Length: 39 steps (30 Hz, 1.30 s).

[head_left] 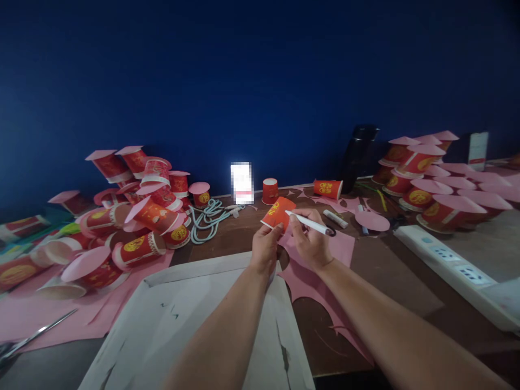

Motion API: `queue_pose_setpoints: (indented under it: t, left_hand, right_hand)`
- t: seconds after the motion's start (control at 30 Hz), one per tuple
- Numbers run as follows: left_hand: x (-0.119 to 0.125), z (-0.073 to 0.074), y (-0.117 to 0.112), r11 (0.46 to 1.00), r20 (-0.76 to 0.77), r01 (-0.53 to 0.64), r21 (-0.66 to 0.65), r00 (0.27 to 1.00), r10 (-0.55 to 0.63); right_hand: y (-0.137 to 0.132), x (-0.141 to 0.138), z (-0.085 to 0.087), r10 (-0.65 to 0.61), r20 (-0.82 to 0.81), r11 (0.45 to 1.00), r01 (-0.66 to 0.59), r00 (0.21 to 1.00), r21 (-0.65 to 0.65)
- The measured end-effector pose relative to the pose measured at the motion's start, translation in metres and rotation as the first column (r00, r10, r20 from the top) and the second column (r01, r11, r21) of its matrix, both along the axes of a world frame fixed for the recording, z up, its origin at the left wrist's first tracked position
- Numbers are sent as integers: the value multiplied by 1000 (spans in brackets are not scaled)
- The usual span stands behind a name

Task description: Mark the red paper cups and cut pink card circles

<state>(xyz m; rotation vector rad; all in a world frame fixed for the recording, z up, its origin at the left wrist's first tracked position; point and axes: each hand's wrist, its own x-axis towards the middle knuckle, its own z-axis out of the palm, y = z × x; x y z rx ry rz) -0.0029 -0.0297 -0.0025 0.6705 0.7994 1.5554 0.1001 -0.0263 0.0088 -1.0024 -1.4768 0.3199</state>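
Near the middle, my left hand (266, 246) grips a red paper cup (278, 212) with gold lettering, tilted on its side. My right hand (311, 241) is closed around a white pen (311, 222), whose tip meets or nearly meets the cup's side. Under my right hand lies a cut-up pink paper sheet (341, 249). Just beyond my hands a red paper cup (270, 191) stands upright, and another red cup (328, 189) lies on its side. A small whitish tube (335, 219) rests right of the pen.
Red cups with pink paper discs pile up at left (150, 214) and right (434, 195). A white board (195, 319) lies in front, scissors (40, 331) at far left. A coiled cable (207, 221), black bottle (357, 157), lit screen (242, 183) and power strip (450, 265) are around.
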Motion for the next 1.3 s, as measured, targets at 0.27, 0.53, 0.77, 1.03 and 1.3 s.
queue_pose_setpoints:
  t: [0.27,0.53,0.77,1.03,1.3]
  left_hand:
    - [-2,-7,2,997,-55,-7,-78,998,3]
    - [-2,-5,1,999,-65,-5,-52,998,2]
    - [-1,-5,1,998,-56,-3,-58,998,-1]
    - [0,-4,1,998,-44,-4,-61,999,1]
    - [0,-6,1,1000,-80,-6,-14,997,5]
  right_hand:
    - [-1,1,4,-41,4,999,41,999,20]
    - [1,3,3,-61,-5,998,61,998,31]
    - [4,4,0,-61,6,998,61,998,16]
    - [5,5,2,-87,26,995,86,996,42]
    - [5,6,6,-110,26,990,107,994,91]
